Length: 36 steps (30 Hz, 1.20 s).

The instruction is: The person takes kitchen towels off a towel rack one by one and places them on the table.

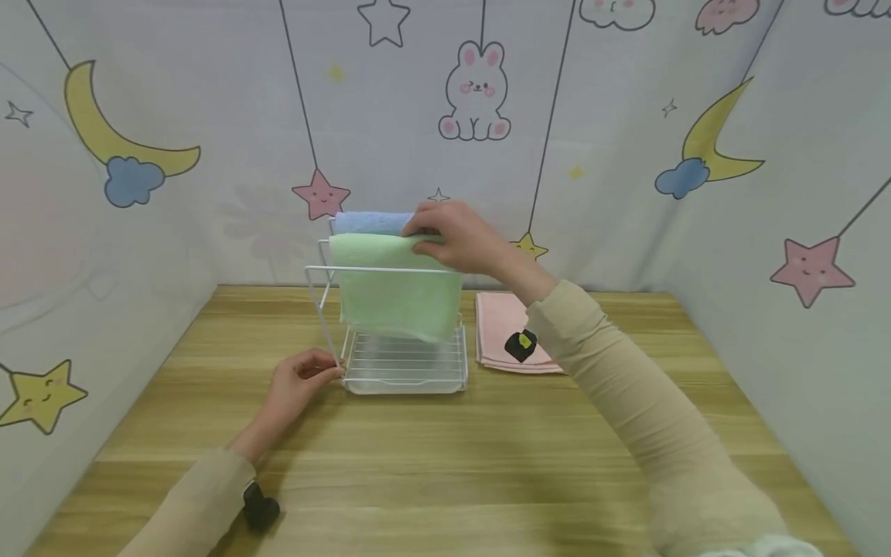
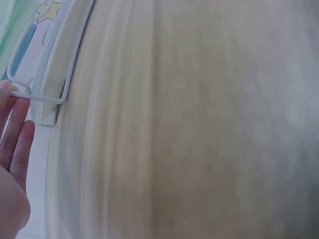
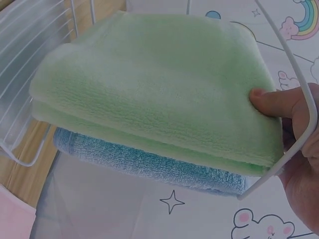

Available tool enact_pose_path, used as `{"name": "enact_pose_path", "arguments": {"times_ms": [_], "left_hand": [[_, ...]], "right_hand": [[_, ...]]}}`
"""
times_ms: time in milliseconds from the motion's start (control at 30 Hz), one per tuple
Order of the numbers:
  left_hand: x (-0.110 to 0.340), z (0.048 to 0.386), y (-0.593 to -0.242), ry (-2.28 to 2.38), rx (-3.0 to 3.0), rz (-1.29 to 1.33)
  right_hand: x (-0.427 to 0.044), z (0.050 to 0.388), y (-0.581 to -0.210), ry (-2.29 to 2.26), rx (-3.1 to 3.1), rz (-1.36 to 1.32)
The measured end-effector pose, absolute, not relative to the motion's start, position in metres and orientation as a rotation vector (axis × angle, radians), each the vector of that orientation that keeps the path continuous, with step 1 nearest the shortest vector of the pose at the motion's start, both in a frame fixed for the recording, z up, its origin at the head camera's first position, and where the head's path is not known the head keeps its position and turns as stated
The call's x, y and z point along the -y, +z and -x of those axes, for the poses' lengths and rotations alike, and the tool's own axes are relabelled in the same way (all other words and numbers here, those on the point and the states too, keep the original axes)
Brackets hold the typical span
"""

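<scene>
A white wire rack (image 1: pixel 379 270) stands on the wooden table, with a shallow tray (image 1: pixel 400 389) at its bottom. My left hand (image 1: pixel 291 388) is at the rack's lower left corner; in the left wrist view its thumb and fingertips pinch the white wire (image 2: pixel 45 99). Over a middle bar hangs a folded light-green towel (image 1: pixel 400 298), which my right hand (image 1: pixel 462 238) pinches at its upper right edge, thumb (image 3: pixel 266 102) on the near face. Behind it a blue towel (image 1: pixel 369 223) hangs on the back bar. The front bar bears no towel.
A folded pink towel (image 1: pixel 493 329) lies on the table right of the rack, partly under the right forearm in the head view. Printed fabric walls (image 1: pixel 250 155) with moons, stars and a rabbit enclose the table (image 1: pixel 431 472) at back and sides.
</scene>
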<state>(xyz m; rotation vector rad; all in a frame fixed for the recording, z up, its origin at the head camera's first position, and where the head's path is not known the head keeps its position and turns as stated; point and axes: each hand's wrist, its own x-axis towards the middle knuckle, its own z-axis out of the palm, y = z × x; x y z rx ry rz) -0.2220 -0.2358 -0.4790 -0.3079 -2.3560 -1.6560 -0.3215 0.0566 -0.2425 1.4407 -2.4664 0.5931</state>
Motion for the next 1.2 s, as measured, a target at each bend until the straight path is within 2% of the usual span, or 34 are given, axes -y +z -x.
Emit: {"name": "enact_pose_path", "arguments": {"times_ms": [1200], "left_hand": [[0.2383, 0.2245, -0.4798, -1.609, 2.392, 0.318]], "right_hand": [[-0.0562, 0.3188, -0.2409, 0.596, 2.360, -1.468]]}}
